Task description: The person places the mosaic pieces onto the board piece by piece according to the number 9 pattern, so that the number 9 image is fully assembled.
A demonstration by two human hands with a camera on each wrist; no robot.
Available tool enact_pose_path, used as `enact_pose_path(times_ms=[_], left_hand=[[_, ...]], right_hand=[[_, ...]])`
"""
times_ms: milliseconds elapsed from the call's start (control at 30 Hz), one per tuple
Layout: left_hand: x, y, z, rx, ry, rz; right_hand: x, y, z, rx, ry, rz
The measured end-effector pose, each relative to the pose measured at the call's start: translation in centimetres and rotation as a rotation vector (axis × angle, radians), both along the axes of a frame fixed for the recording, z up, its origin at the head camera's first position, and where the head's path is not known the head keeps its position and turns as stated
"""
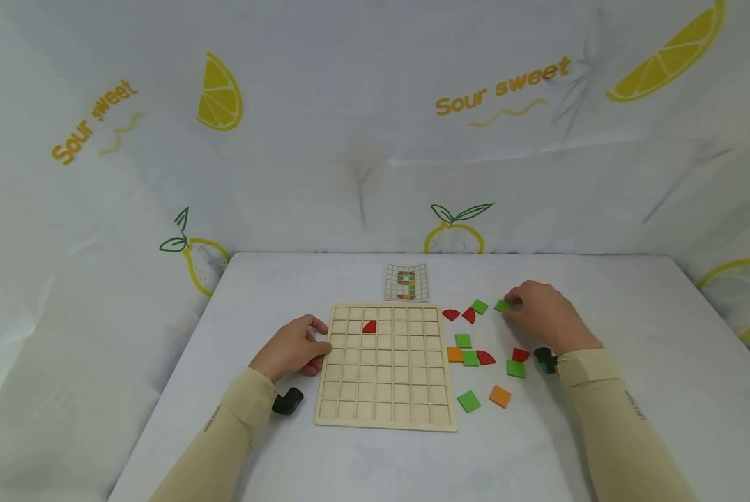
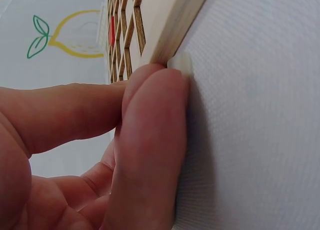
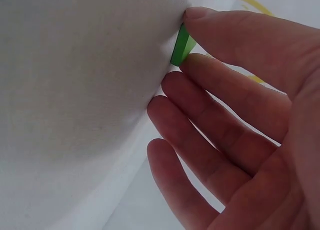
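My right hand [image 1: 543, 314] pinches a green square tile [image 1: 502, 306] between thumb and index finger, at the far right of the loose pieces. In the right wrist view the tile [image 3: 182, 45] lies against the white cloth, its other fingers spread beside it. With thumb and fingertips, my left hand [image 1: 292, 350] holds the left edge of a wooden grid board [image 1: 384, 427]. The left wrist view shows the thumb [image 2: 150, 125] against the board's side. One red quarter-circle piece [image 1: 370, 327] sits in a cell near the board's upper left.
Loose green squares [image 1: 469, 401], orange squares [image 1: 500, 396] and red quarter-circles [image 1: 486, 358] lie scattered right of the board. A small pattern card [image 1: 405, 282] with a coloured grid lies behind it. Printed white cloth [image 1: 362, 139] hangs behind the table.
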State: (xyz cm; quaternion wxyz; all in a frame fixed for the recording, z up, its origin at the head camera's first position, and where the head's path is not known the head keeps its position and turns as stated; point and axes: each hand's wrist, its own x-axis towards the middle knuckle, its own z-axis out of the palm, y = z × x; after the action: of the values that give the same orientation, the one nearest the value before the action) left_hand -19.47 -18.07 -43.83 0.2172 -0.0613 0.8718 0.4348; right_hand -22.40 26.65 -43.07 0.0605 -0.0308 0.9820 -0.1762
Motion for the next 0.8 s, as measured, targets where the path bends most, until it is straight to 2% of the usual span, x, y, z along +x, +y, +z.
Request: enact_pose_path(times_ms=[800], left_hand=[[0.06, -0.16, 0.0, 0.019, -0.001, -0.005]], right_hand=[[0.13, -0.01, -0.12, 0.009, 0.005, 0.012]])
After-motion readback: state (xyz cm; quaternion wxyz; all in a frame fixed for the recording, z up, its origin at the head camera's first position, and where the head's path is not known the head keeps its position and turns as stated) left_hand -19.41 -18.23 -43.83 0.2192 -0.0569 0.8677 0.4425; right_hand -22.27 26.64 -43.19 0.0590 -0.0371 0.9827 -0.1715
